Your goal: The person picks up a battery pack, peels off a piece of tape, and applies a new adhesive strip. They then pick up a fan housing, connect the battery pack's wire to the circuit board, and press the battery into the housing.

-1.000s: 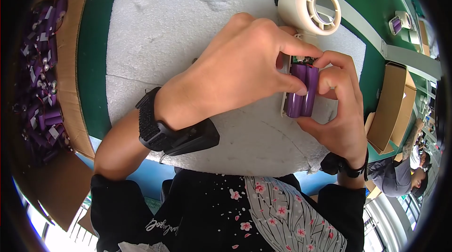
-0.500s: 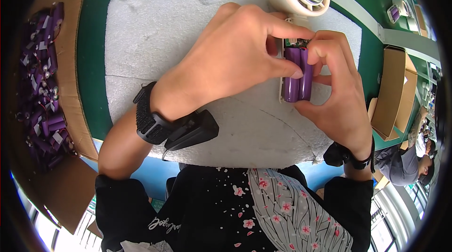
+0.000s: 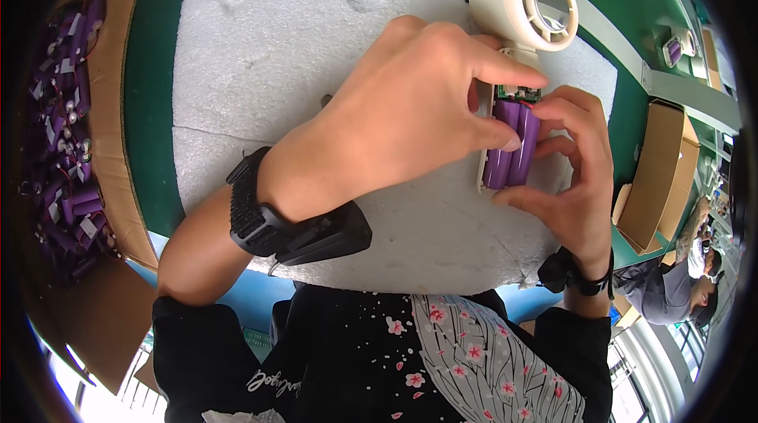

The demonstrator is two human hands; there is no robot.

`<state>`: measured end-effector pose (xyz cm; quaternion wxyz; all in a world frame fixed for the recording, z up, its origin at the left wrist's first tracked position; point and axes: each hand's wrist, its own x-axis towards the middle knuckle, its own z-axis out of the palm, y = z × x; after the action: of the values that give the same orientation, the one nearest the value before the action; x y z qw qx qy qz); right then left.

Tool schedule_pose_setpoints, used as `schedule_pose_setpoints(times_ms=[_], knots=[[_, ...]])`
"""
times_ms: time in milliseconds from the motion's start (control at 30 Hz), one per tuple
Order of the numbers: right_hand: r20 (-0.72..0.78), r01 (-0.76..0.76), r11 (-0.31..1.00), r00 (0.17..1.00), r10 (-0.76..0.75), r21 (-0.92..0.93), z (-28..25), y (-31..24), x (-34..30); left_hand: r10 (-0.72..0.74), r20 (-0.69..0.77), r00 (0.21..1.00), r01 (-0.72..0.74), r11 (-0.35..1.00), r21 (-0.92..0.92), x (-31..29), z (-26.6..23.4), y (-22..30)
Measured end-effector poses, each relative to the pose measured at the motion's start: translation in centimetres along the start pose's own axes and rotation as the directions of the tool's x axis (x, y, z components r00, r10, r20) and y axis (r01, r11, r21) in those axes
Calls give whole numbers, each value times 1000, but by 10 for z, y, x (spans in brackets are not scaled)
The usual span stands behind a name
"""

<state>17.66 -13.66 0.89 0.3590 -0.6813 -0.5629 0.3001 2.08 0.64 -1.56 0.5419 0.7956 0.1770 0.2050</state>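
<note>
A cream handheld fan [image 3: 513,8] lies on the white foam sheet with its round head away from me. Its handle is uncovered, showing a green circuit board [image 3: 517,93] and a purple battery pack [image 3: 509,146] of two cells side by side. My left hand [image 3: 403,103] is closed on the handle from the left. Its thumb presses on the cells and its index finger reaches over the board. My right hand [image 3: 580,162] curls around the pack's right side, thumb at the lower end and index finger near the upper end by a red wire.
The foam sheet [image 3: 260,52] covers much of the green bench [image 3: 150,107]. On the left stands a cardboard box [image 3: 118,123] full of purple battery packs [image 3: 71,146]. An open carton [image 3: 655,178] and another fan piece [image 3: 677,45] lie right. A co-worker [image 3: 667,293] sits far right.
The view has shifted, so the fan appears lower and farther right. My right index finger has slid down from the board's edge and straightened a little. The left thumb stays on the cells.
</note>
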Motion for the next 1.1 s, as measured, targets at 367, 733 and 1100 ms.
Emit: schedule_pose_setpoints(times_ms=[367,733,1100], knots=[[-6,94,848,994,-113,-522,8,6,-18,-13,-30,999,11,998,-61,-1,4,-7],[-92,127,933,982,-167,-336,-2,-1,1,-15,8,1000,15,999,-42,2,-3,2],[-60,-32,992,997,39,120,-2,-7,16,13,104,995,-11,1000,-27,3,0,10]])
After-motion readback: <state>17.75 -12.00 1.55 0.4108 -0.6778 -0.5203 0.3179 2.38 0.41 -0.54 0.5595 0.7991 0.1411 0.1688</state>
